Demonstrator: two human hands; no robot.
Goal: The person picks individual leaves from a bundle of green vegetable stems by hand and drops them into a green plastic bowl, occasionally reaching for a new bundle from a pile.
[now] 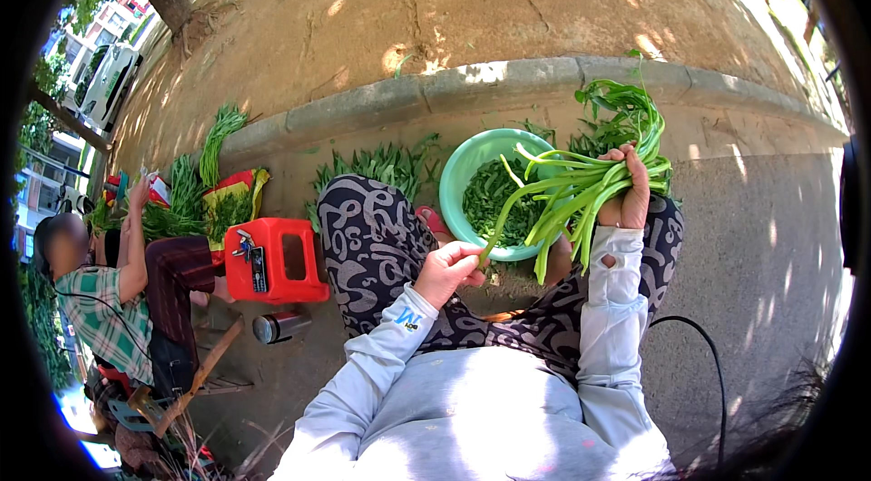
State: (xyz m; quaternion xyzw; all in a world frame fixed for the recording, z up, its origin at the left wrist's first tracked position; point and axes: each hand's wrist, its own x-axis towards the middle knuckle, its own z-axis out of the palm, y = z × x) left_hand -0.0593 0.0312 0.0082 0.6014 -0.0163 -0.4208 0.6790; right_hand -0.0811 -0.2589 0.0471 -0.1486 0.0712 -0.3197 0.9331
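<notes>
My right hand is closed around a bunch of long-stemmed leafy greens, which look like water spinach. Their pale green stems fan out to the left, and the leafy ends hang beyond the hand. At the lower stem ends, my left hand pinches the tip of one stem between thumb and fingers. Under the stems, between my knees, stands a light green plastic basin holding loose picked leaves. The bunch hides the basin's right side.
More greens lie beyond my left knee, before a concrete curb. To the left are a red plastic stool with small items on it, a lidded cup, and a seated person beside greens piled on sacks.
</notes>
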